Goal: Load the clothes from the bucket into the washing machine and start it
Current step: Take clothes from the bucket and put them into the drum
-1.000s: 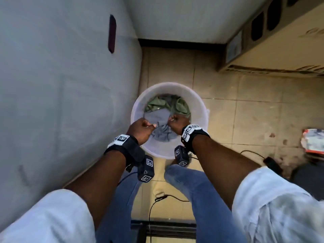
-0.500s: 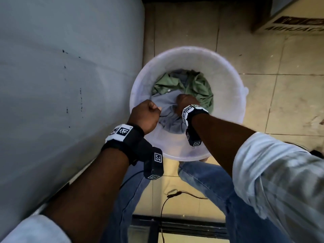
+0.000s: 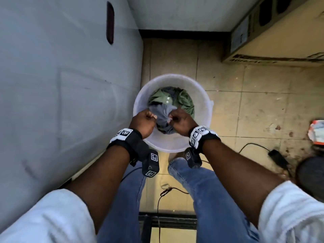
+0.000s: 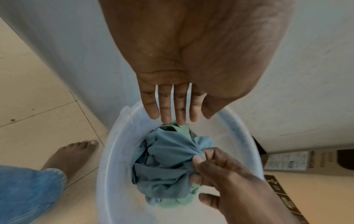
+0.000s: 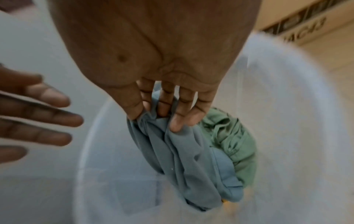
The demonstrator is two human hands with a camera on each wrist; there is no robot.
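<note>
Washing machine fills your 9 o'clock; its door is out of view. Your left hand hangs over the bucket, fingers straight, holding nothing. At 3 o'clock of it, your right hand pinches the grey-blue garment, which half hides the green one.

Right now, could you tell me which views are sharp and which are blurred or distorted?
Head view: evenly lit, sharp in the middle, wide-angle bending at the edges. Left wrist view: crisp on the blue-grey cloth garment and the right hand pinching it. Right wrist view: smeared, most along the translucent white plastic bucket wall.
</note>
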